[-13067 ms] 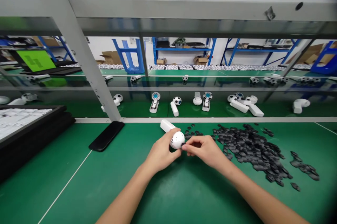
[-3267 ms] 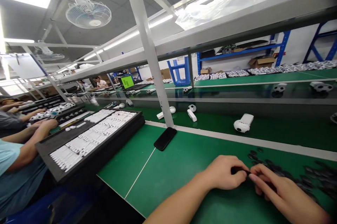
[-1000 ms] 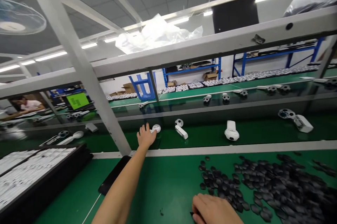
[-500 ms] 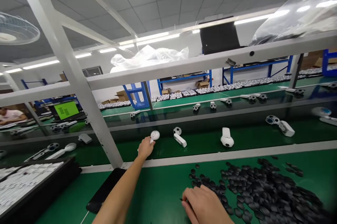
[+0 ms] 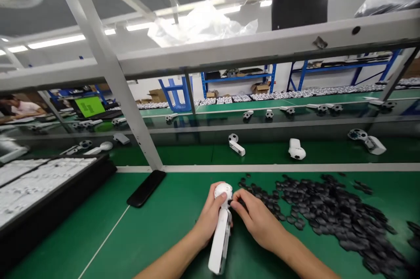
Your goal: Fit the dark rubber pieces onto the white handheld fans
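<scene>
My left hand (image 5: 209,214) is wrapped around the neck of a white ball-headed device (image 5: 218,245) with a long handle pointing down toward me. Its thumb lies on the round white head. At the right side of that head, my right hand (image 5: 259,218) pinches a small black piece (image 5: 229,202) between thumb and fingertips. Whether the piece touches the head is hard to make out. Just right of this hand, a spread-out pile of small black pieces (image 5: 341,213) covers the green table (image 5: 183,196).
A black phone (image 5: 146,188) with a white cable lies at left, beside a black tray (image 5: 95,183) of white parts. Past the white rail (image 5: 262,168), several ball-headed devices (image 5: 297,149) lie on a green belt. A slanted white post (image 5: 131,117) stands left of centre.
My left hand has come back from the belt with the white device, now held over the table. My right hand has moved from beside the black pieces to the device's head. The view has tilted down.
</scene>
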Tool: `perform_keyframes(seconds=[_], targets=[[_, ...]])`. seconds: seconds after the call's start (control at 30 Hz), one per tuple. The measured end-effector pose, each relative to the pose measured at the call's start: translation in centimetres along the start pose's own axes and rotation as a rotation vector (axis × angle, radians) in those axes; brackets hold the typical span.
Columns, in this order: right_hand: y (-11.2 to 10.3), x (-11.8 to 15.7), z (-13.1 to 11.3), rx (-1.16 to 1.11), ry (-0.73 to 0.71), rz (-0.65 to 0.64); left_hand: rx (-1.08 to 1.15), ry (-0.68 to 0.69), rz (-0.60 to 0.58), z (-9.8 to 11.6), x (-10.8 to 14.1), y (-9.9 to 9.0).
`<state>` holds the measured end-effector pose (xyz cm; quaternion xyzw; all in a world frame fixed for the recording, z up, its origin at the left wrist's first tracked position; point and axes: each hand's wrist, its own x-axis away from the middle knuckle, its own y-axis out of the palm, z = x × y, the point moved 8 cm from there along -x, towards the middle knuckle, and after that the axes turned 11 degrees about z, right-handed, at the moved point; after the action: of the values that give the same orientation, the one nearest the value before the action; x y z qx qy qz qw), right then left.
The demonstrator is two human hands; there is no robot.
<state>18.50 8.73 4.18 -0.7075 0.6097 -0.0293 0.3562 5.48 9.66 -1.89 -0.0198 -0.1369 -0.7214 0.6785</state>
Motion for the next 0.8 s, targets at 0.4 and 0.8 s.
perform_keyframes(seconds=[0.4, 0.8], targets=[[0.5, -0.6, 1.7, 0.030, 0.062, 0.027, -0.237, 0.225, -0.012, 1.8, -0.4, -0.1], [-1.0, -1.8, 1.7, 0.118, -0.118, -0.018, -0.192, -0.027, -0.126, 1.4, -1.7, 0.3]])
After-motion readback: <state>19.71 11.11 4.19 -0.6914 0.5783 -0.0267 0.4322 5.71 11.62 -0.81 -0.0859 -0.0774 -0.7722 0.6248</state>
